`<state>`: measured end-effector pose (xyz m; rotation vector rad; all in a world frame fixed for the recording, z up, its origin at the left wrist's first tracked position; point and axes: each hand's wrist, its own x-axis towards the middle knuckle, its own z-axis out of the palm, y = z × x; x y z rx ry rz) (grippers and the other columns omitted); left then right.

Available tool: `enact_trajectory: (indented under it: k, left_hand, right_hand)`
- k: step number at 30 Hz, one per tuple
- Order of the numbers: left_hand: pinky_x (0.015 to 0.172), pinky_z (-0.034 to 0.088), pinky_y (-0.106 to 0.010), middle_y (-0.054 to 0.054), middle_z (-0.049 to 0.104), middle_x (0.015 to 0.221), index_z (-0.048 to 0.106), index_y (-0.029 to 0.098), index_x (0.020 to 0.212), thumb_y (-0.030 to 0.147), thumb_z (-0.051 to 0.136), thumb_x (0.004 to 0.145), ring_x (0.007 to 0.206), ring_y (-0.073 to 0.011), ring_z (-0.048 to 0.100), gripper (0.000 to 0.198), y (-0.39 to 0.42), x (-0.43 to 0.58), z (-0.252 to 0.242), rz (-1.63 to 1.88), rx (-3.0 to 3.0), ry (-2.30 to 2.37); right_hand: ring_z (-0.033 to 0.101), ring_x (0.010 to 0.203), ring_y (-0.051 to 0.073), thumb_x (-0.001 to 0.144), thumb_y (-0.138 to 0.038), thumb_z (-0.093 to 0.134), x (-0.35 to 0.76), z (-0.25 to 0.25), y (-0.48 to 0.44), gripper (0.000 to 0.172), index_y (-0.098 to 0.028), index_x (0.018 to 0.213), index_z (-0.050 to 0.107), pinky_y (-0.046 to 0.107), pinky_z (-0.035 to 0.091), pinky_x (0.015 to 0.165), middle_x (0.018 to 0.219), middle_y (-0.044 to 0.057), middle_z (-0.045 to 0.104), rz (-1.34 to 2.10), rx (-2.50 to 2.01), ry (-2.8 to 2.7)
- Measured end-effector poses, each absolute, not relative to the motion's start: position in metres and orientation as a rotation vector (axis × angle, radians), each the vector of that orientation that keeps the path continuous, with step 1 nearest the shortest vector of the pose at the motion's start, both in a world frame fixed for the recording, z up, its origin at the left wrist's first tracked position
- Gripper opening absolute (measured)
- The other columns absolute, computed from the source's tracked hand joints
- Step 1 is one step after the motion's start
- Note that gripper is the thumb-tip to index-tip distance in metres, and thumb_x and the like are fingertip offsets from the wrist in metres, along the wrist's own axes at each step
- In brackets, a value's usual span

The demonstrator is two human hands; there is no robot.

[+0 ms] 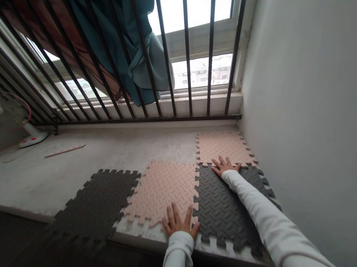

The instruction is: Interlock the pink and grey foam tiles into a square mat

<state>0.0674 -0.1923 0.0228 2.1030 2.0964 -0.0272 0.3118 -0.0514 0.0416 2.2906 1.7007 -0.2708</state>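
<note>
My left hand [179, 221] lies with fingers spread on the front right corner of a pink foam mat tile [166, 187], by its edge with the dark grey tile [222, 207]. My right hand [226, 165] is also spread flat, over the seam between that dark grey tile and a smaller-looking pink tile [222, 144] behind it. Further left, another dark grey tile [102, 199] lies beside the first pink one and reaches past the ledge's front edge. All the tiles have toothed, puzzle-like edges and a raised tread pattern.
The tiles lie on a pale concrete ledge [139, 142]. Dark metal bars [167, 63] stand before the window, with blue and pink curtains [116, 39] behind them. A white wall [322, 97] borders the right. A fan [0, 109] and a thin strip [65, 151] are at the left.
</note>
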Motion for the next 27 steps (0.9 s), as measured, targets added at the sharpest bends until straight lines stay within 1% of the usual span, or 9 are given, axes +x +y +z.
enact_trajectory:
  k: [3,6,8,9,12,14,17,21,27]
  left_hand:
    - [0.096,0.001,-0.052,0.001,0.023,0.137,0.034,0.048,0.115,0.047,0.046,0.069,0.125,-0.0296,0.009,0.048,-0.193,0.068,0.024,-0.044,2.109,2.112]
    - [0.096,0.002,-0.052,0.002,0.023,0.137,0.035,0.048,0.115,0.047,0.045,0.069,0.126,-0.0295,0.008,0.047,-0.193,0.069,0.024,-0.054,2.121,2.119]
    - [0.096,0.003,-0.052,0.002,0.021,0.138,0.034,0.047,0.116,0.048,0.044,0.07,0.126,-0.0296,0.007,0.047,-0.193,0.068,0.023,-0.064,2.129,2.115]
    - [0.096,0.003,-0.052,0.002,0.02,0.138,0.033,0.047,0.117,0.048,0.043,0.07,0.126,-0.0297,0.007,0.048,-0.193,0.068,0.024,-0.074,2.127,2.115]
    - [0.096,0.003,-0.052,0.002,0.02,0.138,0.033,0.046,0.117,0.048,0.042,0.071,0.126,-0.0297,0.007,0.047,-0.193,0.068,0.025,-0.103,2.115,2.114]
    - [0.096,0.003,-0.052,0.002,0.021,0.138,0.033,0.046,0.117,0.048,0.04,0.071,0.125,-0.0295,0.008,0.046,-0.193,0.068,0.025,-0.109,2.12,2.106]
    - [0.096,0.002,-0.052,0.001,0.021,0.138,0.034,0.045,0.117,0.049,0.04,0.071,0.125,-0.0295,0.008,0.047,-0.193,0.067,0.024,-0.1,2.134,2.103]
    - [0.096,0.003,-0.051,0.0,0.021,0.138,0.033,0.046,0.117,0.049,0.039,0.071,0.126,-0.0285,0.008,0.046,-0.194,0.068,0.023,-0.102,2.134,2.128]
    - [0.096,0.006,-0.051,-0.001,0.022,0.137,0.033,0.047,0.117,0.05,0.041,0.07,0.126,-0.028,0.01,0.047,-0.194,0.069,0.024,-0.153,2.138,2.162]
  right_hand:
    - [0.0,0.126,0.028,0.075,-0.06,0.008,0.306,0.034,-0.059,0.059,-0.037,0.129,0.003,0.063,-0.002,0.09,0.141,0.001,0.0,-0.221,2.435,1.629]
    - [0.001,0.125,0.03,0.074,-0.061,0.011,0.305,0.022,-0.069,0.076,-0.011,0.132,0.009,0.053,-0.002,0.096,0.139,0.015,0.007,-0.111,2.609,1.59]
    - [0.004,0.125,0.028,0.073,-0.062,0.017,0.31,0.019,-0.073,0.085,0.0,0.13,0.012,0.043,0.001,0.1,0.137,0.02,0.011,-0.094,2.601,1.66]
    - [0.007,0.125,0.027,0.072,-0.063,0.02,0.315,0.02,-0.074,0.086,0.001,0.129,0.015,0.039,0.003,0.101,0.137,0.019,0.014,-0.106,2.572,1.699]
    - [0.017,0.124,0.022,0.073,-0.062,0.025,0.331,0.025,-0.075,0.078,-0.007,0.128,0.026,0.032,0.008,0.1,0.135,0.013,0.024,-0.13,2.53,1.734]
    - [0.02,0.123,0.023,0.075,-0.059,0.023,0.341,0.028,-0.081,0.075,-0.005,0.126,0.028,0.035,0.009,0.1,0.134,0.016,0.027,-0.101,2.575,1.674]
    - [0.016,0.123,0.029,0.076,-0.056,0.022,0.353,0.027,-0.094,0.075,0.0,0.127,0.025,0.043,0.008,0.099,0.135,0.02,0.022,-0.015,2.665,1.569]
    - [0.021,0.122,0.028,0.079,-0.046,0.026,0.364,0.021,-0.105,0.058,-0.014,0.126,0.031,0.041,0.012,0.097,0.137,0.01,0.022,0.062,2.667,1.623]
    - [0.036,0.11,0.027,0.08,-0.032,0.028,0.367,0.018,-0.099,0.047,-0.006,0.116,0.044,0.038,0.017,0.094,0.124,0.018,0.04,0.149,2.651,1.72]
